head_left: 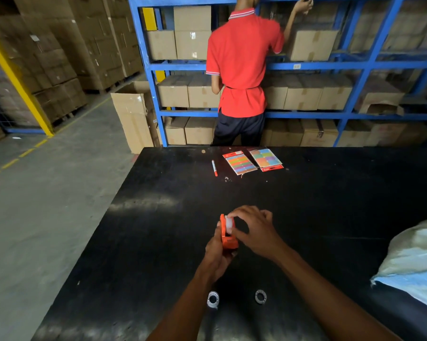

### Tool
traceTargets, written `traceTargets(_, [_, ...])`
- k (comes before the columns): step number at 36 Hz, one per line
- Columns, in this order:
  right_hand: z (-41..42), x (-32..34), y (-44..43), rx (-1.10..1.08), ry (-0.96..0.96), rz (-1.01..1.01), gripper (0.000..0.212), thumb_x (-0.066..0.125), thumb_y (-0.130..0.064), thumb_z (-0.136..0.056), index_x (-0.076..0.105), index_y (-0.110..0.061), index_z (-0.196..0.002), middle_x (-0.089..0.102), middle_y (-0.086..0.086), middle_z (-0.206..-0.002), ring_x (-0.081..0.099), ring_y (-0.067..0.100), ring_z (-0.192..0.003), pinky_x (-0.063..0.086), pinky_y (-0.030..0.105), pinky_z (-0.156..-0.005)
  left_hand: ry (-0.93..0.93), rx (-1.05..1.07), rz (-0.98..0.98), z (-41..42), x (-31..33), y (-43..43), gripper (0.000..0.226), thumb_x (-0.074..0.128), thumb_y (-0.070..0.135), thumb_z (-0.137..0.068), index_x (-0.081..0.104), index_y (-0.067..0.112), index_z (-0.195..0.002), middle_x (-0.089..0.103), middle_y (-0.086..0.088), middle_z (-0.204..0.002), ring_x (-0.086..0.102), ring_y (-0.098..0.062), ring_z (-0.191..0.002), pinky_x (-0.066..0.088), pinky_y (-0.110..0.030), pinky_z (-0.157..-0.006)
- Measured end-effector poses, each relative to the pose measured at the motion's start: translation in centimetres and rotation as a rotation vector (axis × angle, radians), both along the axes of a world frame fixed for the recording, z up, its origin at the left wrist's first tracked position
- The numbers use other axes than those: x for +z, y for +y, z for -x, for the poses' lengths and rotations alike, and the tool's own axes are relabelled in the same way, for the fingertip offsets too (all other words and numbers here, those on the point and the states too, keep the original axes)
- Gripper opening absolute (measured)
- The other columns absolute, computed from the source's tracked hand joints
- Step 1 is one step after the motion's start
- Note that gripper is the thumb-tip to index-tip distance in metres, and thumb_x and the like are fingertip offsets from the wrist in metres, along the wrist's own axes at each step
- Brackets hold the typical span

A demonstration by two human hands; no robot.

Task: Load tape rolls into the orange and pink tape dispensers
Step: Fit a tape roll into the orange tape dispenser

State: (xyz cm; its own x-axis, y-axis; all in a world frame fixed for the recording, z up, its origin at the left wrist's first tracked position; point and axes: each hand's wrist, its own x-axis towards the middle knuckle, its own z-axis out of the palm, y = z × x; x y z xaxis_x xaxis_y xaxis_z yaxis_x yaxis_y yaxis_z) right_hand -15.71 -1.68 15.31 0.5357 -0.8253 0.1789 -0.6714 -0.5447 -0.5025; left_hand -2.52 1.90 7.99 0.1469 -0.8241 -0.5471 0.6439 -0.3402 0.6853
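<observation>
My left hand [216, 255] is wrapped around the orange dispenser [228, 236], held above the black tabletop [330, 217] — my right hand [253, 230] pinches a clear tape roll [229, 225] into it; two spare rolls [212, 299] lie nearer me

No wording can be made out anywhere here. The two packs of coloured sticky tabs [239, 163] [266, 159] on the black table [158, 217] have red header strips with small white marks, too tiny to read. The pen [214, 167] beside them shows no legible print. A small white tag [296, 66] sits on a blue shelf beam [355, 66], its characters blurred. Pale stickers on the stacked cartons [47, 57] at left are unreadable too.
</observation>
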Motion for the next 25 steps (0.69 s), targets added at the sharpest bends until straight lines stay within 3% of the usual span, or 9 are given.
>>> traceTargets(2, [-0.6, 0.6, 0.1, 0.012, 0.064, 0.01, 0.041, 0.066, -0.045, -0.085, 0.052, -0.038, -0.123, 0.051, -0.014, -0.134, 0.04, 0.007, -0.13, 0.02, 0.039, -0.109, -0.015, 0.025, -0.006, -0.4, 0.0, 0.0, 0.049, 0.054, 0.047, -0.093, 0.066, 0.004, -0.113, 0.067, -0.023, -0.108, 0.063, -0.029, -0.09, 0.053, -0.043, -0.082])
traceTargets(9, [-1.4, 1.2, -0.4, 0.01, 0.245, 0.026, 0.053, 0.07, -0.046, -0.082, 0.048, -0.033, -0.129, 0.052, -0.006, -0.138, 0.041, 0.015, -0.134, 0.013, 0.05, -0.117, -0.069, -0.003, -0.027, -0.1, -0.2, 0.7, 0.053, 0.052, 0.053, -0.091, 0.067, 0.005, -0.111, 0.069, -0.022, -0.102, 0.065, -0.028, -0.084, 0.054, -0.036, -0.068])
traceTargets(19, [-1.9, 1.7, -0.4, -0.012, 0.177, 0.098, 0.023, 0.06, -0.035, -0.093, 0.06, -0.03, -0.115, 0.062, -0.006, -0.125, 0.048, 0.012, -0.127, 0.012, 0.048, -0.118, -0.159, -0.047, -0.032, -0.9, 0.6, 0.9, 0.055, 0.066, 0.055, -0.08, 0.066, 0.009, -0.112, 0.068, -0.019, -0.107, 0.064, -0.027, -0.084, 0.055, -0.033, -0.064])
traceTargets(25, [-1.8, 1.8, -0.4, 0.024, 0.122, 0.167, 0.015, 0.059, -0.033, -0.093, 0.066, -0.03, -0.106, 0.059, -0.008, -0.121, 0.048, 0.009, -0.121, 0.014, 0.044, -0.117, -0.119, 0.043, -0.078, -1.1, 0.9, 0.8, 0.051, 0.053, 0.05, -0.092, 0.062, 0.004, -0.112, 0.066, -0.022, -0.097, 0.063, -0.028, -0.075, 0.053, -0.033, -0.057])
